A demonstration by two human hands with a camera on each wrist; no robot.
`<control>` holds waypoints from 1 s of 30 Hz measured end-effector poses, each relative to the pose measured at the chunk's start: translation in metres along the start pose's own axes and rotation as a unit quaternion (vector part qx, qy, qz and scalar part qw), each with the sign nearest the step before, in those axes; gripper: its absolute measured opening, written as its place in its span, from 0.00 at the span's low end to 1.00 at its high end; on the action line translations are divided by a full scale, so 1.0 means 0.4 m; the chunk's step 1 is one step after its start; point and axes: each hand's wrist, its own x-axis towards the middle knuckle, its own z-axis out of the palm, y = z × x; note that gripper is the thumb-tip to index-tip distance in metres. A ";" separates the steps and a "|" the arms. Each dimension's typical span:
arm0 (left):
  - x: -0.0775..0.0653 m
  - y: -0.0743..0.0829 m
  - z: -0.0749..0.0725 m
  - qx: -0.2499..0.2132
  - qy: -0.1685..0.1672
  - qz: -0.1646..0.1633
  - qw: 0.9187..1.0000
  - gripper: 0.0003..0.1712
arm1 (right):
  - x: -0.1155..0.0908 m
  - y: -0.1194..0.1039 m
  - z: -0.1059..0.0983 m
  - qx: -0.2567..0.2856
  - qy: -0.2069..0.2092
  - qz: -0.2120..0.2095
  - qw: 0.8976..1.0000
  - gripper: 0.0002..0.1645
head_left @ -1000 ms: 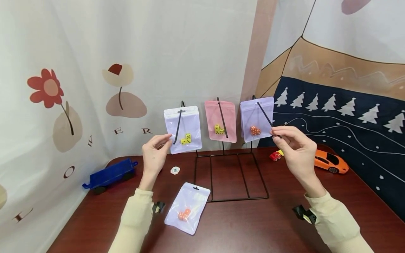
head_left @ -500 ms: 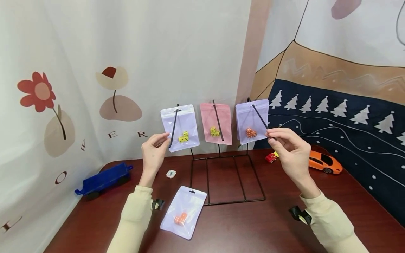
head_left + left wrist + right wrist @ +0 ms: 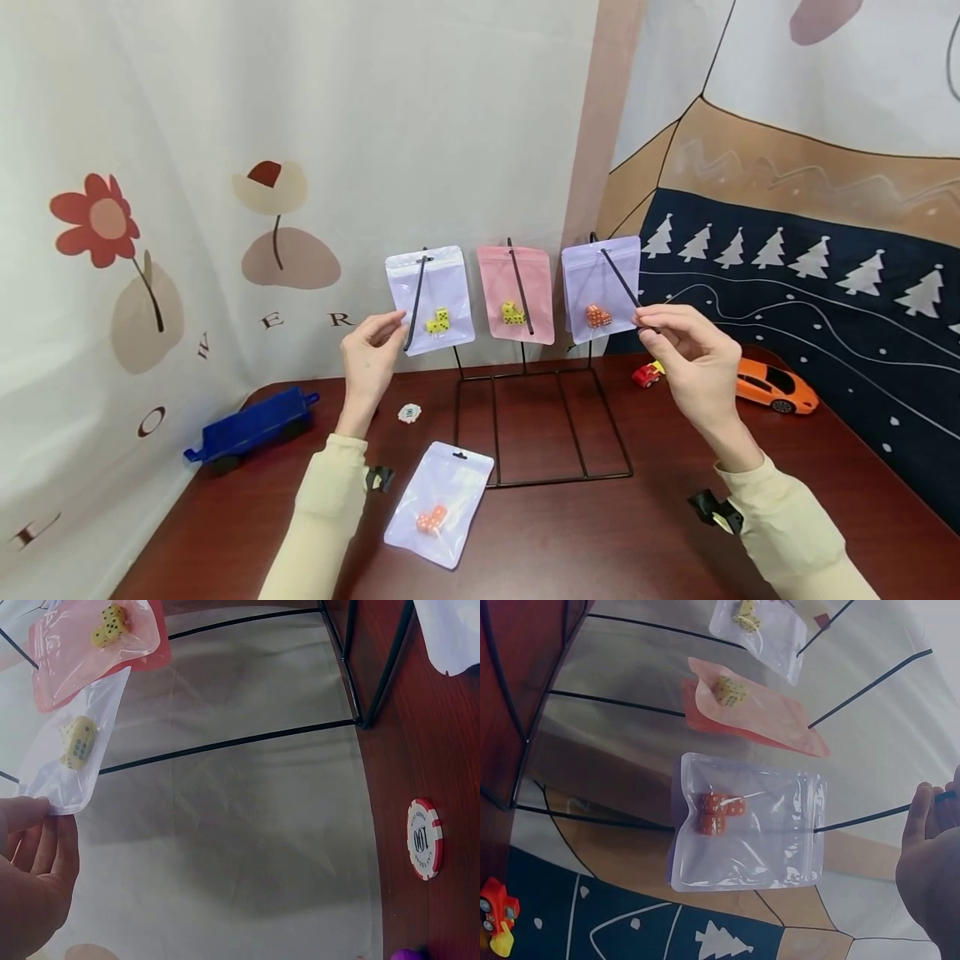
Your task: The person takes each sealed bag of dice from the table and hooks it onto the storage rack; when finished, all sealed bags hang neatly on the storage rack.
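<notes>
A black wire rack (image 3: 558,481) carries plastic pouches on its prongs. My left hand (image 3: 371,354) pinches the lower left edge of the white-lilac pouch (image 3: 442,283), which holds yellow dice (image 3: 442,320). On the middle prong hangs a pink pouch (image 3: 495,275), also with yellow dice. Out at the right, my right hand (image 3: 693,358) pinches the end of the right prong (image 3: 862,819) between thumb and fingers. Lilac pouches (image 3: 772,862) hang one behind another on that prong, the front one with orange dice (image 3: 714,804). Another lilac pouch (image 3: 457,475) with orange dice lies flat on the table.
A poker chip (image 3: 409,413) and a blue toy trailer (image 3: 255,427) are on the table's left side. Behind the right hand stand an orange toy car (image 3: 776,385) and a small red-yellow toy vehicle (image 3: 647,373). Printed curtains (image 3: 450,125) hang right behind the rack.
The lower edge of the left pouch has risen slightly with my left hand. My right hand keeps its pinch on the right prong. The head view has shifted a little.
</notes>
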 end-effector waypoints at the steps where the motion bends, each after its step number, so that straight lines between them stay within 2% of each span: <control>1: 0.000 -0.001 0.001 -0.001 -0.002 -0.001 1.000 0.12 | -0.001 0.000 -0.001 0.000 0.000 0.000 1.000 0.11; 12: -0.010 -0.010 -0.003 0.013 -0.007 -0.012 1.000 0.15 | -0.009 0.003 -0.009 0.011 -0.002 -0.005 1.000 0.11; 19: -0.010 0.011 -0.023 0.020 0.050 0.045 0.998 0.12 | 0.000 0.002 -0.007 0.002 -0.014 -0.001 1.000 0.11; 22: -0.009 0.031 -0.030 0.016 0.057 0.066 0.996 0.11 | 0.002 0.002 -0.008 0.006 -0.013 -0.003 1.000 0.11; 26: -0.010 0.061 -0.036 0.011 0.036 0.083 0.996 0.10 | 0.003 0.002 -0.007 0.006 -0.006 -0.004 1.000 0.11; 30: -0.026 0.083 -0.046 0.020 -0.009 0.099 0.995 0.09 | 0.000 0.002 -0.005 0.004 -0.002 -0.001 1.000 0.11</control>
